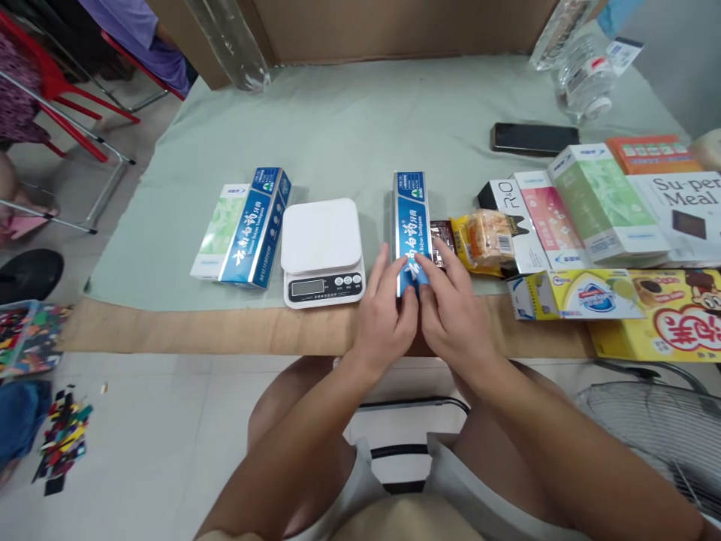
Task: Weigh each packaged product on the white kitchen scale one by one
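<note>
Toothpaste box (411,218) partly hidden behind the fingers (393,276).

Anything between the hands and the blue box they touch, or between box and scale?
Nothing visible separates the left hand or right hand from the blue box. Toward the scale, the left hand occupies the gap's near part; beyond, only cloth shows.

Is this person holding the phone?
No, the phone lies on the cloth, while the left hand and right hand touch a blue box.

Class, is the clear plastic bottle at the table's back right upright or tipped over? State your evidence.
Tipped: the bottle lies on its side, its white cap the end nearer the camera.
</note>
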The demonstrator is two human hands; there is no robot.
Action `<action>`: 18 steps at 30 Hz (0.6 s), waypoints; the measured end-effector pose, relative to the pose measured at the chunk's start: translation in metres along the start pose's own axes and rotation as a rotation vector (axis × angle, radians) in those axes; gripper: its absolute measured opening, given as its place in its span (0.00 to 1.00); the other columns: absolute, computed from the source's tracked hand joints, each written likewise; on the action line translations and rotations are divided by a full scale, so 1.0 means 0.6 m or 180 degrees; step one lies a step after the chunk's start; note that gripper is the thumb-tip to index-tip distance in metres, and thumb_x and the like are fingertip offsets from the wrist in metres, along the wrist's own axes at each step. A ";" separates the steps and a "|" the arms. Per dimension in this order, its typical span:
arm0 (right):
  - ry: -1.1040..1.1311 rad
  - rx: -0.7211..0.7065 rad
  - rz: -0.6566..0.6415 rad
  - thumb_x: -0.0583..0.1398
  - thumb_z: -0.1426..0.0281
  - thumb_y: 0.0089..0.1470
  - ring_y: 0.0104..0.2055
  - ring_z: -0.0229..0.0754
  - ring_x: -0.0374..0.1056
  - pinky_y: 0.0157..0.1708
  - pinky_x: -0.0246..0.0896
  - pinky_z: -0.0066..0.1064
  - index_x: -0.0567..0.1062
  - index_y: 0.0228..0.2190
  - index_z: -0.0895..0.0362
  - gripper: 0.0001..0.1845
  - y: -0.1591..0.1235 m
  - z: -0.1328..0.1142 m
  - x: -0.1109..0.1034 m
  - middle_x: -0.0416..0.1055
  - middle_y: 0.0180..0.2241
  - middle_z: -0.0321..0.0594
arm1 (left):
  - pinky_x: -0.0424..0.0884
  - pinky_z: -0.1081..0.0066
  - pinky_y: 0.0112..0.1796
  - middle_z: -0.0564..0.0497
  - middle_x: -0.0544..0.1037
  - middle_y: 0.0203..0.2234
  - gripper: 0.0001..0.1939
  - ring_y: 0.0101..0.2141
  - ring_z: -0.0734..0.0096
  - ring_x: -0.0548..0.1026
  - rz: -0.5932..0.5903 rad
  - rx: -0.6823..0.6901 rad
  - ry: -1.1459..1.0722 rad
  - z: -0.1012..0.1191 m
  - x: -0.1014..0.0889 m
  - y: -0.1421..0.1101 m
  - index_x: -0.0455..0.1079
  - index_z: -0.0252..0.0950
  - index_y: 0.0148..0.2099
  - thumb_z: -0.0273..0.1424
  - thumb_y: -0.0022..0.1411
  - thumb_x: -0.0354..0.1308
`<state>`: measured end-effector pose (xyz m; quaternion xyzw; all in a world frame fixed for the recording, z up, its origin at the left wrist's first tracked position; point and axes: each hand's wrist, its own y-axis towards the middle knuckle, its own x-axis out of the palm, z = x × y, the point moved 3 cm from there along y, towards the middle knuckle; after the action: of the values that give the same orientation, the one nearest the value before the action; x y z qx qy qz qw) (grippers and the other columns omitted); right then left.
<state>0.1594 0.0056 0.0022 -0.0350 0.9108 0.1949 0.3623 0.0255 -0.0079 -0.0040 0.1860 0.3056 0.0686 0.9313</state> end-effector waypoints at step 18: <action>0.0325 -0.0743 -0.0462 0.51 0.73 0.62 0.73 0.56 0.59 0.74 0.49 0.61 0.75 0.57 0.57 0.25 0.045 -0.204 0.230 0.67 0.68 0.52 | 0.65 0.42 0.64 0.38 0.77 0.52 0.22 0.59 0.44 0.70 0.1267 -0.1039 0.1485 -0.204 -0.254 -0.025 0.74 0.37 0.55 0.37 0.60 0.67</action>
<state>-0.0266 -0.0055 -0.0006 -0.1525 0.8943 0.2708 0.3221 -0.1696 -0.0212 -0.0177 0.0699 0.4530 0.3375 0.8222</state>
